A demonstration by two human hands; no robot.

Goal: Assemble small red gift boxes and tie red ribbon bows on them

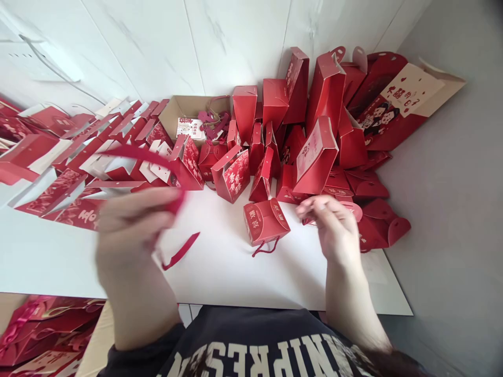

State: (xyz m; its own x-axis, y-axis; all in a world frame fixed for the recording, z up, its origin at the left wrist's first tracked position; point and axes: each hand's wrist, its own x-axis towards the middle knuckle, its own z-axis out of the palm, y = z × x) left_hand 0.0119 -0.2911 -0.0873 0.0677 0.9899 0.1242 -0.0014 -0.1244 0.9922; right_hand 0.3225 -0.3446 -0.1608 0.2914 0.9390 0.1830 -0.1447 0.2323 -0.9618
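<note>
On the white table [251, 285] there stand open red gift boxes [65, 193] at left, a cardboard carton [173, 112] at far, more red boxes [316, 157] at right, and nearer, one small rope-handled gift box [267, 222].

ribbon [181, 201] — crimson | small box [271, 226] — red, pale lettering | wall [236, 39] white, grey veins

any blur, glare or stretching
Head view: motion blur smears the left hand and its red ribbon; head view: the small box is fairly crisp, the wall near-white at upper left; head view: the large bag leans outward, perhaps wide-angle distortion.
</note>
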